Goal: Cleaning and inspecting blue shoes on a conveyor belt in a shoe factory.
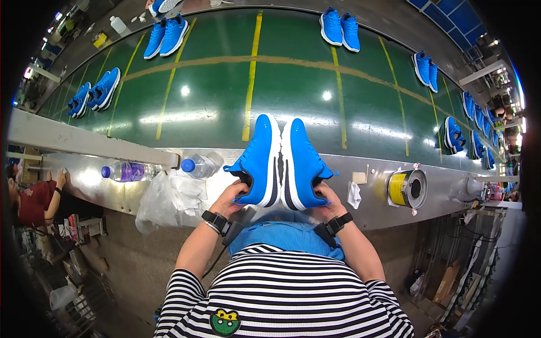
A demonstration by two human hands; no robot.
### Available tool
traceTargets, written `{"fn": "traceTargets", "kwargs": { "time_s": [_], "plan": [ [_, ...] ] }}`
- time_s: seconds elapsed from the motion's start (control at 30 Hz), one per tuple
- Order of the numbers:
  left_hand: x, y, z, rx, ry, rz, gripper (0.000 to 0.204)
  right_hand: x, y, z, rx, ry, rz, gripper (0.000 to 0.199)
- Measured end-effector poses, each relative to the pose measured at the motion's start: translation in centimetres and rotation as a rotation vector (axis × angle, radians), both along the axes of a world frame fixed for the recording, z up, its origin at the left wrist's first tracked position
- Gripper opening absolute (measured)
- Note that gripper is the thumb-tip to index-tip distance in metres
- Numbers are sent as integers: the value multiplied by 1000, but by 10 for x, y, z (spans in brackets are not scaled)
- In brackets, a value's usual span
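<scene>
Two blue sneakers with white soles are held up side by side in front of me, toes pointing away and soles facing each other, very close together. My left hand [230,199] grips the left sneaker [256,163] at its heel opening, fingers tucked partly inside. At the heel of the right sneaker [301,160], my right hand [328,201] has the same kind of hold. The shoes hide some of the fingers on both sides. Black bands circle both of my wrists.
Beyond the metal ledge [372,205] runs a green conveyor belt [214,96] with yellow lines, carrying several pairs of blue sneakers [340,31]. Plastic bottles [198,167] and crumpled white plastic [160,200] lie at left; a yellow-labelled round tin [407,189] is at right. Another person's arm [55,197] shows far left.
</scene>
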State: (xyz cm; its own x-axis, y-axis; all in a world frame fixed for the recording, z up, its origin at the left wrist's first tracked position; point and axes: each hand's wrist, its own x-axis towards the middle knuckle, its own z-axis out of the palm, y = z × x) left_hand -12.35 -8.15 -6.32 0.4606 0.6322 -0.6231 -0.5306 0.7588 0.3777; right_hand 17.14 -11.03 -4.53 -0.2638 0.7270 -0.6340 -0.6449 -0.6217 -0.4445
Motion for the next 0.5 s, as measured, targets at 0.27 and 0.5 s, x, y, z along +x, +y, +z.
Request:
{"fn": "traceTargets", "kwargs": {
  "time_s": [0.27,0.5],
  "plan": [
    [-3,2,-3,13,31,-22,26,4,2,-17,56,-29,35,29],
    [-6,-5,-4,51,120,-121,35,5,-7,-14,21,-82,137,35]
  ]
}}
